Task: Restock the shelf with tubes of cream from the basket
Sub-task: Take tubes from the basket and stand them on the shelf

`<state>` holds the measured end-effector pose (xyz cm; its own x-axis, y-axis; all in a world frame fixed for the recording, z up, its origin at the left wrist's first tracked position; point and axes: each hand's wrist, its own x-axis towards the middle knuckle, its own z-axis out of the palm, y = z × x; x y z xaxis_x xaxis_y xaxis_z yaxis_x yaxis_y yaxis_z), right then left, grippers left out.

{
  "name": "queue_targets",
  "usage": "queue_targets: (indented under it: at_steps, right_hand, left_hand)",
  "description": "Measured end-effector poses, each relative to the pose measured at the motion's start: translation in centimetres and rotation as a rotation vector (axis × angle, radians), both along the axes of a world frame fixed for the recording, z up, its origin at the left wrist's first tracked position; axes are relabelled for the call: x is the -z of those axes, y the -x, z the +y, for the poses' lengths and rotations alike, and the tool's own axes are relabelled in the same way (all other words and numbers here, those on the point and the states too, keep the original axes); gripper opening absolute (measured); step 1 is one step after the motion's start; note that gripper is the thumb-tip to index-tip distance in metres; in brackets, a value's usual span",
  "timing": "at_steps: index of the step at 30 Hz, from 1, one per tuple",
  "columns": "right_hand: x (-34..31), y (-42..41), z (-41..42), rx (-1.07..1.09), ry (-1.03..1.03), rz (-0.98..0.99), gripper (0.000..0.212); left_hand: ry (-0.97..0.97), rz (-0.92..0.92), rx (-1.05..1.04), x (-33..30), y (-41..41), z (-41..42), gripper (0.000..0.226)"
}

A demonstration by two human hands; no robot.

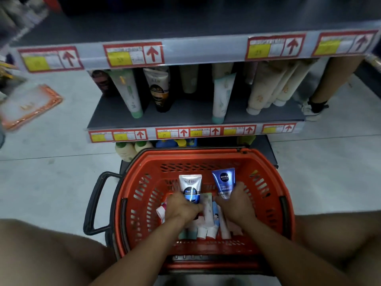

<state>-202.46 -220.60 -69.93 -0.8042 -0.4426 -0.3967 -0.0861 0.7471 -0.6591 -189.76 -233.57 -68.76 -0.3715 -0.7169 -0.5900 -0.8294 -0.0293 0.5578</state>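
We crouch over the orange basket [132, 195] on the floor before the shelf [115, 116], picking two tubes at once so each trip fills more gaps. Our left hand [181, 209] has its fingers clamped on a white Softto tube [190, 185] with a blue-black band. Our right hand [235, 203] grips a blue Nivea Men tube [223, 180]. Both tubes stand upright inside the basket, above the remaining pale tubes [207, 219] lying in its middle.

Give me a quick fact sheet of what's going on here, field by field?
Setting: shop aisle, grey shelf holding upright tubes
Container: red basket on the floor
Left hand: gripping a white Softto tube
Right hand: gripping a blue Nivea Men tube
Still in basket: several more tubes
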Motion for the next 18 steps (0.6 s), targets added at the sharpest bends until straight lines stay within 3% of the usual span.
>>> queue_targets:
  at_steps: [5,10,13,18]
  right_hand:
    - [-4.1,-0.6,-0.4,-0.053,0.084,0.025,0.052]
    - [-8.9,-1.5,-1.6,-0.078,0.241,0.055,0.049]
    - [-12.1,-1.8,-2.6,-0.084,0.323,0.065,0.062]
    - [-17.1,-2.2,-4.0,-0.168,0.414,0.152,0.071]
  left_hand:
    - [0.132,0.139,-0.040,-4.4,-0.4,-0.4,0.078]
    - [0.284,0.305,-0.021,-8.9,-1.1,-1.1,0.055]
    - [0.371,0.404,-0.016,-11.9,-1.8,-1.5,0.039]
    - [0.490,0.489,-0.035,-16.5,-3.1,-2.8,0.047]
